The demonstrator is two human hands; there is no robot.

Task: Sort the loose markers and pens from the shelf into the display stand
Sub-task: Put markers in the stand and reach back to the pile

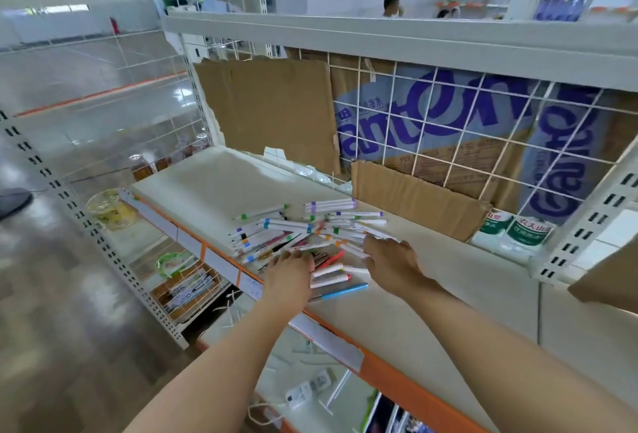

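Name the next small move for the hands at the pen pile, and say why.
Probably close the left hand and right hand around a bundle of pens: both rest on the pile's near edge, nothing plainly gripped, and no stand is in view.

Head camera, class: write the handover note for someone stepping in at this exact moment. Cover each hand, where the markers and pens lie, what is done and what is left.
Left hand: palm down on the near edge of the pile of markers and pens; its fingers are hidden, so its grip cannot be judged.
Right hand: on the pile's right side, fingers among the white markers; grip also unclear.
The pile lies loose on the shelf, near its front edge. A blue pen lies nearest, between the wrists.
Done: nothing sorted that shows. The display stand is not in view.
Left: gather the pile and sort it all into the stand.
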